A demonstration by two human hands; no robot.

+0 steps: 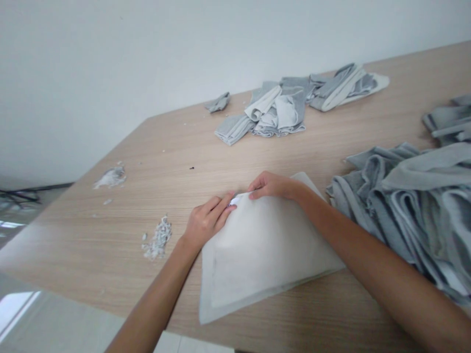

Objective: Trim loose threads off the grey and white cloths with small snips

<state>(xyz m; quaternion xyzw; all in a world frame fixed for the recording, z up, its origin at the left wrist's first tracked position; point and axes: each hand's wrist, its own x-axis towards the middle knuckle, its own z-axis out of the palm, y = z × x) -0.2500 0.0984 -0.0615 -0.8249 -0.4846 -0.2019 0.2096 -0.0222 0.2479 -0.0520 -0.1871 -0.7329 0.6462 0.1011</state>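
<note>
A white fabric piece [265,250] with a grey border lies flat on the wooden table in front of me, its far edge slightly raised at my fingers. My left hand [208,220] is closed at the far left edge of the fabric, fingers pressed together. Beside it, my right hand [270,186] pinches the same edge between thumb and fingers. Between the two hands a small bright, shiny spot [236,200] shows; what it is I cannot make out. My right forearm crosses over the fabric's right side.
A large heap of grey cloth pieces [408,206] lies to the right. More folded grey and white cloths [279,110] sit near the wall. Small piles of scraps [159,239] and lint [111,177] are on the left of the table [128,279].
</note>
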